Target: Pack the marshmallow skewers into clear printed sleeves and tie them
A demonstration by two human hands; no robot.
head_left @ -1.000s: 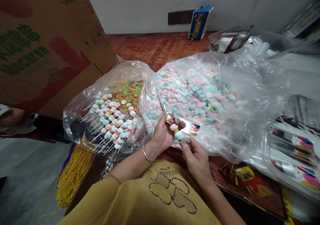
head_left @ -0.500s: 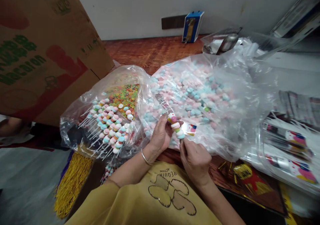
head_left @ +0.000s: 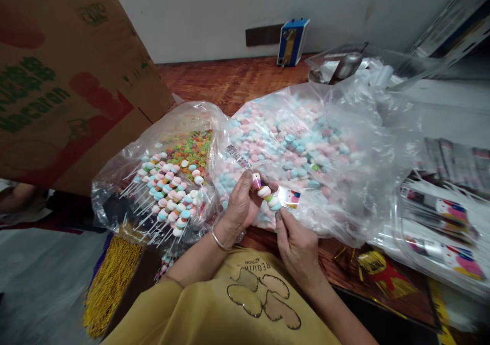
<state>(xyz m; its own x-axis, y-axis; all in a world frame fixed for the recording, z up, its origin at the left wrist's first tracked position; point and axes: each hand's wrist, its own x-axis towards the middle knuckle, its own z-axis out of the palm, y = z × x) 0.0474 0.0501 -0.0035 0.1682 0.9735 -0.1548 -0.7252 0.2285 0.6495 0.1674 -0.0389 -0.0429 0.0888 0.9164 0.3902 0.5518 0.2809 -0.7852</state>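
Note:
A short marshmallow skewer (head_left: 269,199) in pink, white, green and blue is held up in front of me. My right hand (head_left: 298,240) is closed, pinching it at its lower end just under the blue marshmallow. My left hand (head_left: 242,199) is wrapped round the skewer's upper end, where a clear printed plastic sleeve (head_left: 238,156) covers the tip and sticks out up and left. How far the sleeve reaches down is hard to see. A printed piece (head_left: 290,197) lies just right of the skewer. To the left are many finished marshmallow skewers (head_left: 172,194) with white sticks.
Behind my hands a large clear bag of loose marshmallows (head_left: 291,136) spreads out. Coloured cereal rings (head_left: 193,146) fill a bag on the left, beside a cardboard box (head_left: 88,79). Printed sleeves (head_left: 444,232) lie at right. A blue device (head_left: 293,43) stands by the wall.
My left hand and the sleeve have shifted a little left, and the skewer now tilts more. My right hand has moved slightly left with its lower end.

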